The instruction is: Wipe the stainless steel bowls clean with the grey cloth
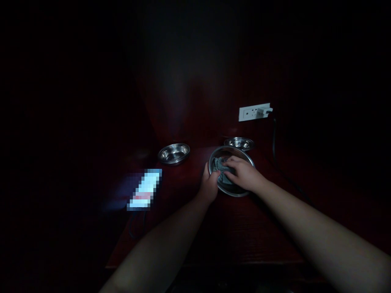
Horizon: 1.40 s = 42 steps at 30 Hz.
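A shiny metal bowl is tilted up on the dark red table, its opening facing me. My left hand grips its left rim, with the thumb over the edge. Inside the bowl lies a crumpled grey-green cloth. My right hand reaches in over the right rim, its fingers closed on the cloth and pressing it to the inner wall. The fingertips are partly sunk in the folds.
Two more metal bowls stand farther back: one bowl on the left, another bowl behind the tilted one. A lit, pixelated phone-like screen lies at left. On the back panel is a white socket with a plug and dark cable.
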Tool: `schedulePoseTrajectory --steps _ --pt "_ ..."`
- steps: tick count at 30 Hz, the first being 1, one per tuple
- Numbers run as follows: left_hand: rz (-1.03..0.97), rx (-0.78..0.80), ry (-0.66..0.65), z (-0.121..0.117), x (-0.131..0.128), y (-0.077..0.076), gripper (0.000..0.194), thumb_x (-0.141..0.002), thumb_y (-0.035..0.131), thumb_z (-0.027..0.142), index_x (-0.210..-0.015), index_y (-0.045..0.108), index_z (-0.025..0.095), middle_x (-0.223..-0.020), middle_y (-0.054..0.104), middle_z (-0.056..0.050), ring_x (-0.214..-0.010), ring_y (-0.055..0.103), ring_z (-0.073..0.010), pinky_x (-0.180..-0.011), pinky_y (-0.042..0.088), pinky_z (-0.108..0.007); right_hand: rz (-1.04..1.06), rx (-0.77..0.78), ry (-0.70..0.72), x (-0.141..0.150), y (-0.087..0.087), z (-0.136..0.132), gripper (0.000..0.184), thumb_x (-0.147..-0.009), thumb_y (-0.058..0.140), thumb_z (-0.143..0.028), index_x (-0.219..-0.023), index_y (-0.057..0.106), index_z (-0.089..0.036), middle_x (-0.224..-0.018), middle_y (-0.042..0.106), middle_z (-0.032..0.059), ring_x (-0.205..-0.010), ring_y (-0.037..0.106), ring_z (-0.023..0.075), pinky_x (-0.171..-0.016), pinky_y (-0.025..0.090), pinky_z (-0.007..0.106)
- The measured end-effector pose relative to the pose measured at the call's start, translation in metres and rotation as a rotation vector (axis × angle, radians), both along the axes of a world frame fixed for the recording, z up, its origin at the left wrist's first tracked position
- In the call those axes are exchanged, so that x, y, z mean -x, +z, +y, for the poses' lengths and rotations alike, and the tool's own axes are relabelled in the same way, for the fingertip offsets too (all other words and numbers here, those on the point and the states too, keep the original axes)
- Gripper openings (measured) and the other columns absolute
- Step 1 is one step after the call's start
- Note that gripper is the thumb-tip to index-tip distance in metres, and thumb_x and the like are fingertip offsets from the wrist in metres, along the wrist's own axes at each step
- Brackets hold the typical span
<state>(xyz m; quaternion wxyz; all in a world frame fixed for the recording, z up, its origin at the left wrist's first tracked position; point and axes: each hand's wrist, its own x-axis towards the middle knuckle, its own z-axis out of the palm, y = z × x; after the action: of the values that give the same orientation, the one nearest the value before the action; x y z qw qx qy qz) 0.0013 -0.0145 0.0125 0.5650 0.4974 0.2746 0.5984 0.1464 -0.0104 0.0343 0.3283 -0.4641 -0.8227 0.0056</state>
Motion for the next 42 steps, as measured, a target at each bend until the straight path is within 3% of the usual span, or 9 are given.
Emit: schedulePoseTrajectory --steps 42 --pt "0.018 0.001 0.016 -0.0007 0.0015 0.001 0.04 -0.07 0.049 0.016 -0.11 0.051 0.018 -0.11 0.06 -0.005 -0.104 0.054 -0.0198 -0.093 0.039 -0.033 -0.009 -0.003 -0.009 -0.001 -0.0009 0.0008 0.026 -0.076 0.057 -0.023 -0.101 0.063 -0.018 -0.097 0.06 0.0083 -0.092 0.056 0.021 -0.086 0.045 0.036"
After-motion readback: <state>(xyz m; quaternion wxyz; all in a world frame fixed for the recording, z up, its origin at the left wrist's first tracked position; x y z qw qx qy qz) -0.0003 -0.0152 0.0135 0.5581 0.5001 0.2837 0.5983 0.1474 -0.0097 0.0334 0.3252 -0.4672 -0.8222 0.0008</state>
